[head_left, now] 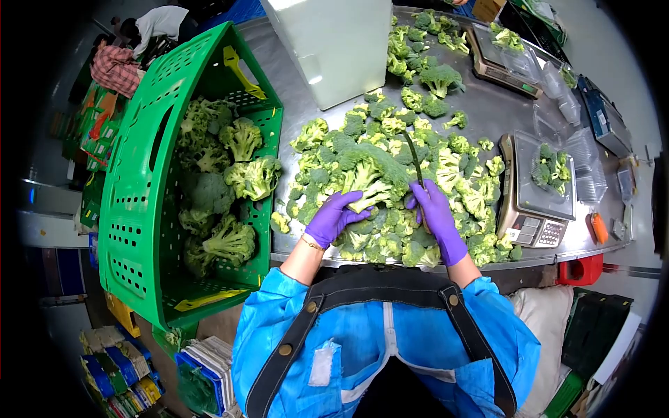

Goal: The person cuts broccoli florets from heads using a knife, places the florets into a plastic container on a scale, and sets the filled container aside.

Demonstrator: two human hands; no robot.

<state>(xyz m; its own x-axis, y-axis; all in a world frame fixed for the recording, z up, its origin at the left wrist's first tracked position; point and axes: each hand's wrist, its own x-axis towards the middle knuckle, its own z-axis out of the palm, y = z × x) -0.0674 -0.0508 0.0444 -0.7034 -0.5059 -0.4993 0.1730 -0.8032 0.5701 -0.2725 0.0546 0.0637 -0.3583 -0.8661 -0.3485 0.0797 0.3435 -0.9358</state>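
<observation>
Now left hand (334, 217) grips broccoli head (369, 173), right hand (436, 216) grips knife (414, 160); floret heap (390, 125) around, crate (132, 181) left, scale (535, 230) right.

Big green broccoli head (369, 171) (pale stalk down) lies tilted; thin dark knife (414, 159) just beside its crown

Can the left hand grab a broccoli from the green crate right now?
Probably not yet: the left hand is full, gripping a broccoli head. Otherwise the way looks free, since the green crate lies open beside it with nothing between.
</observation>
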